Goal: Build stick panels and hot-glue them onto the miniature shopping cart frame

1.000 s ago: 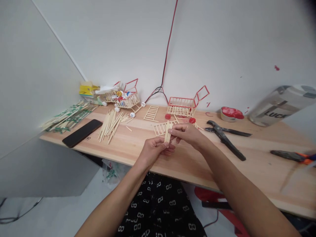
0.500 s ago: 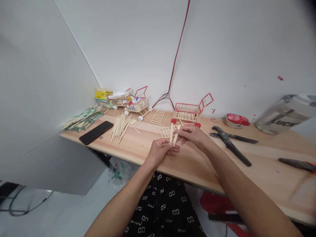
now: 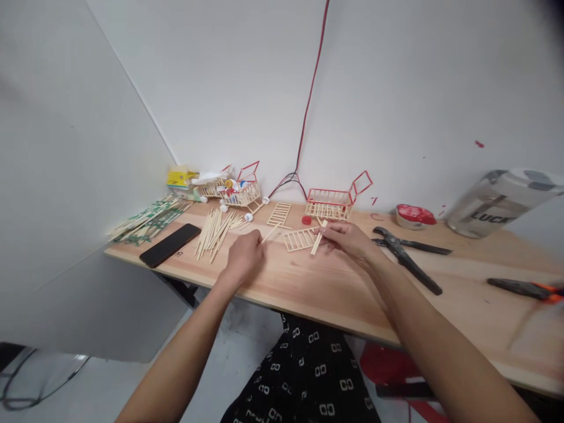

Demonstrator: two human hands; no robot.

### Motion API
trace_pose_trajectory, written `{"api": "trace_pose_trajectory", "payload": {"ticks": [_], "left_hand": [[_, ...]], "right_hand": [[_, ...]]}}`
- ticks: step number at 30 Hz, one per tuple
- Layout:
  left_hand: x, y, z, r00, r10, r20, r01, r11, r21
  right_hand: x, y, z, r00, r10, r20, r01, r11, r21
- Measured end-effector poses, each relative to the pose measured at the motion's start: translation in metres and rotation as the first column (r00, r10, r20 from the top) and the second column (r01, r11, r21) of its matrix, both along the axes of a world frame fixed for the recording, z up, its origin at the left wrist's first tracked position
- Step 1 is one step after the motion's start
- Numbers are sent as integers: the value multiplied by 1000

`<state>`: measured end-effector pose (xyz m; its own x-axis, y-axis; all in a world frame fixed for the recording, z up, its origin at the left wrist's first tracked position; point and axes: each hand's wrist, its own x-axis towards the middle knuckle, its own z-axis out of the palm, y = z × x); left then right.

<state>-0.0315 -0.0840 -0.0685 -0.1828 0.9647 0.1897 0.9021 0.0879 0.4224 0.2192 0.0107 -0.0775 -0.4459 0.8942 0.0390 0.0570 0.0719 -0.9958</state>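
My left hand (image 3: 245, 254) is closed on a thin wooden stick (image 3: 270, 233), low over the table just right of a pile of loose sticks (image 3: 215, 231). In my right hand (image 3: 345, 238) a few wooden sticks (image 3: 319, 238) are pinched side by side, tilted upright. Behind them lies a flat ladder-shaped stick frame (image 3: 298, 239), partly covered by the held sticks. Another ladder-shaped frame (image 3: 279, 214) rests farther back. Beyond my right hand stands a small stick-built cart (image 3: 329, 204) with red trim and a red wheel.
To the left are a phone (image 3: 171, 244), green-marked sticks (image 3: 147, 217) and a filled small cart (image 3: 244, 191). On the right lie black-handled pliers (image 3: 408, 252), a red-filled tub (image 3: 415, 216), a large clear container (image 3: 497, 202) and another tool (image 3: 520, 288). A red-black cable (image 3: 311, 94) hangs down the wall.
My hands have come apart. The left has moved left toward the stick pile with one stick, while the right keeps its sticks near the ladder-shaped frame. The view has shifted slightly.
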Motion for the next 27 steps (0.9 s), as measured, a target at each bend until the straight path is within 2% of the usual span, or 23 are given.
{"api": "trace_pose_trajectory", "payload": {"ticks": [2, 4, 7, 10, 16, 19, 21, 23, 25, 27], "left_hand": [[0, 1, 5, 962, 41, -269, -49, 999, -23], [5, 3, 6, 909, 29, -416, -64, 996, -68], [9, 6, 1, 877, -1, -480, -46, 995, -85], [7, 9, -5, 888, -3, -460, -28, 998, -61], [-13, 6, -11, 929, -39, -369, 47, 999, 11], [-11, 3, -14, 969, -95, -230, 149, 962, 230], [1, 1, -15, 978, -194, -76, 209, 898, 388], [21, 1, -16, 943, -324, 76, 260, 860, 440], [42, 1, -16, 893, -410, 187, 306, 856, 417], [58, 3, -15, 857, -404, 321, 299, 896, 329]], "right_hand": [[-1, -1, 1, 1000, 5, -26, -6, 1000, -27], [-2, -3, 2, 999, 6, -42, -8, 999, -45], [-1, -3, 2, 999, 6, -44, -8, 999, -52], [0, -1, 0, 999, -1, -34, -1, 999, -44], [1, -1, 0, 998, -38, -58, 32, 995, -97], [1, -3, 3, 997, -45, -66, 37, 993, -116], [0, -4, 4, 996, -46, -73, 36, 991, -125], [0, -5, 5, 996, -42, -84, 30, 991, -131], [-1, -6, 4, 995, -29, -93, 16, 990, -138], [-2, -7, 3, 996, -6, -92, -7, 989, -148]]}}
